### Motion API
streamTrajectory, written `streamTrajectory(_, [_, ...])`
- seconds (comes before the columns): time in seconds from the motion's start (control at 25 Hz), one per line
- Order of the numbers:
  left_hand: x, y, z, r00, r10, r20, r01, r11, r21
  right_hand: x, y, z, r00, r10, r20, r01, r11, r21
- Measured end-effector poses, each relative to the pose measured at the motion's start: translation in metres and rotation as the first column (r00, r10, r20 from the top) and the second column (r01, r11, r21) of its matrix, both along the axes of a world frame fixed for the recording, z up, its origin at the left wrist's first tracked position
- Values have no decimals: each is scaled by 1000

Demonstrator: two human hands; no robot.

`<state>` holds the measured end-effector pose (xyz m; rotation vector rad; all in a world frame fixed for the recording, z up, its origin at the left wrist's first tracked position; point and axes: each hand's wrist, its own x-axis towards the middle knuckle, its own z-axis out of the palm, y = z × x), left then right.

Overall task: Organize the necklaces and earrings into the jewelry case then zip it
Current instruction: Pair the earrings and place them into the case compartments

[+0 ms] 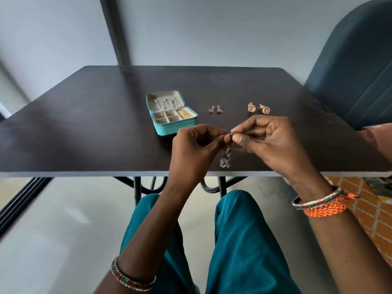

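Teal trousers point(233, 240) fill the bottom of the head view, with a beaded bangle point(132, 280) on the left wrist and a bangle over orange woven thread point(322, 205) on the right. Above the near edge of the dark table point(84, 124), the left hand point(195, 149) and right hand point(273, 143) meet, each pinching the top of a silver earring point(226, 158) whose cluster dangles down between them. Beyond the left hand sits the open teal jewelry case point(169, 112), silver pieces hung in its lid, gold pieces in its right compartment. Right of the case lie a small silver earring pair point(215, 109), then a round gold earring pair point(258, 108). A blue chair point(356, 71) stands at the table's right
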<state>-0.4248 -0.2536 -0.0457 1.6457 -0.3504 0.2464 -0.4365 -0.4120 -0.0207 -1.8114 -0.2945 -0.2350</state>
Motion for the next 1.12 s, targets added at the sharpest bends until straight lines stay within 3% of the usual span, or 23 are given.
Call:
streamTrajectory(0.12, [-8,2,0,993,17,119,-28,996,85,-8,3,4,999,-9,50,12,998,-54])
streamTrajectory(0.24, [-3,3,-1,998,8,65,-9,1000,22,-4,5,6,1000,-11,23,12,999,-38])
streamTrajectory(0.56, [20,-5,-14,992,60,-109,-39,982,183,18,1,-9,931,-46,-361,63,997,36])
streamTrajectory(0.68, [35,-11,-18,984,128,-122,-100,972,212,33,0,-10,936,-71,-345,89,995,35])
streamTrajectory(0.88, [57,-15,-25,954,230,-192,-168,941,294,58,-5,-17,948,-139,-286,92,981,-172])
streamTrajectory(1.12, [70,-20,-24,916,343,-206,-228,870,437,75,-8,-21,934,-162,-317,108,978,-181])
